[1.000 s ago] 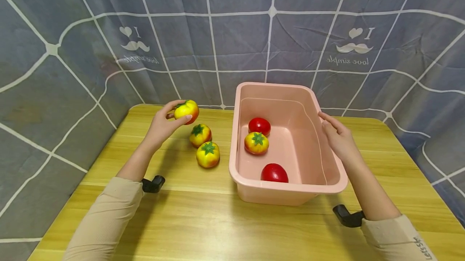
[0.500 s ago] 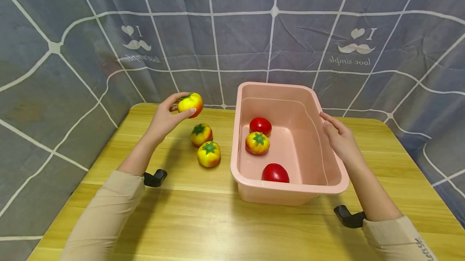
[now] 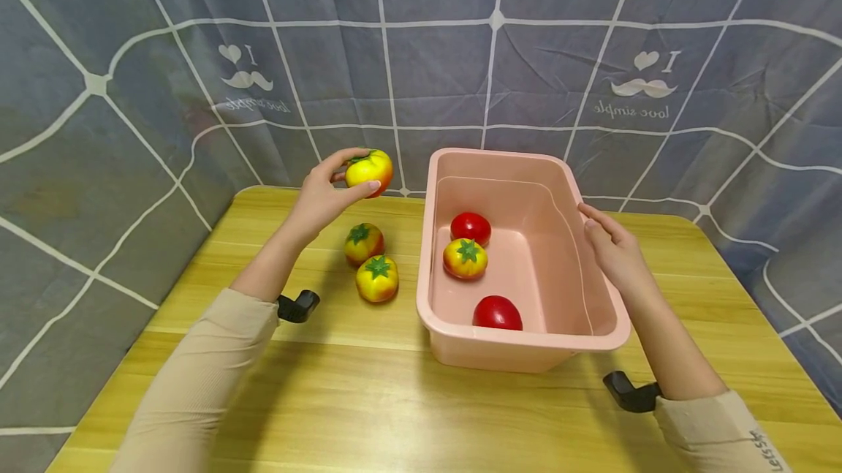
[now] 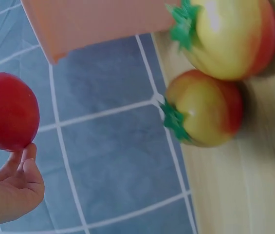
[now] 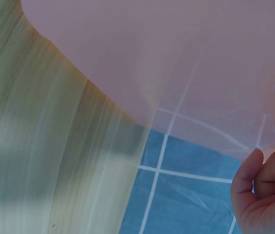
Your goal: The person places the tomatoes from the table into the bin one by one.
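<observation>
My left hand point(image 3: 324, 201) holds a yellow-and-red toy tomato point(image 3: 373, 169) up above the table, thumb on the near side and fingers behind. In the left wrist view the red underside of this tomato point(image 4: 11, 112) shows. Two similar tomatoes, a rear one point(image 3: 364, 243) and a nearer one point(image 3: 378, 279), stand close together on the table below. My right hand point(image 3: 615, 250) grips the right rim of a pink plastic bin point(image 3: 526, 341). Inside the bin lie a yellow tomato point(image 3: 465, 259) with its green top up, a red fruit point(image 3: 470, 229) behind it, and another red fruit point(image 3: 497, 313) near the front wall.
The wooden table point(image 3: 368, 400) runs back to a grey-blue curtain point(image 3: 434, 78) with white lines. Black wrist mounts, left point(image 3: 299, 306) and right point(image 3: 631, 392), hang below the forearms. The bin's left wall stands between the held tomato and the bin's inside.
My left hand has raised the held tomato and carried it to the right, toward the bin. My right hand, the bin and the other fruit have stayed in place.
</observation>
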Demonstrator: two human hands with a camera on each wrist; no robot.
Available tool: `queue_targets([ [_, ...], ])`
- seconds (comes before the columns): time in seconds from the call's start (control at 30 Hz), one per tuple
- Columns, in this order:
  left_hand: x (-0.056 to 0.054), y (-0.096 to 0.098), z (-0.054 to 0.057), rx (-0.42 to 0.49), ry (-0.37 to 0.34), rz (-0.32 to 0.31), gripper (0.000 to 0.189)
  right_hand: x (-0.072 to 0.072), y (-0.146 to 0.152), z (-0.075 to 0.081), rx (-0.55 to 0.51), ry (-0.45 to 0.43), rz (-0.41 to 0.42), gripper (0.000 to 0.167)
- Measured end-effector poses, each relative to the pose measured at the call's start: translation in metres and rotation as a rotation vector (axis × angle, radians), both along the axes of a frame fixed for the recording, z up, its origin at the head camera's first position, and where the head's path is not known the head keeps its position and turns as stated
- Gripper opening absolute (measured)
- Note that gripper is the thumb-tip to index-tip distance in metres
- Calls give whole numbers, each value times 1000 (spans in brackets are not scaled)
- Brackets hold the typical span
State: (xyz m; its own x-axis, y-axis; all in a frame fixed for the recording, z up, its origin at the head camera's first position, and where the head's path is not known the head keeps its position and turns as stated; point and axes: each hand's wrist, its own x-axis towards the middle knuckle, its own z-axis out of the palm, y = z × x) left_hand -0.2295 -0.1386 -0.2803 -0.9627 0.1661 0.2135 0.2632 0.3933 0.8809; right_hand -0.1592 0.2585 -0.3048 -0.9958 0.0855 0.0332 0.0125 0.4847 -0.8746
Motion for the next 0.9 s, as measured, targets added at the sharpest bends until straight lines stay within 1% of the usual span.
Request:
queue_targets([
  [0.1,0,8,5,5,13,-14,53,-1,0,0,4,8,1,52],
  [0.3,0,26,11,18,49,-69,51,0,0,1,-3,6,-2,54],
  [0.5,0,40,12,6,57,-110,50,0,-1,1,-5,3,3,54],
  [0.63,0,48,13,20,61,-137,49,1,0,0,-8,3,1,53],
  [0.8,1,57,14,10,70,-147,49,1,0,0,-9,6,2,54],
  [0.9,2,63,15,8,76,-167,50,2,0,0,-5,7,-1,54],
])
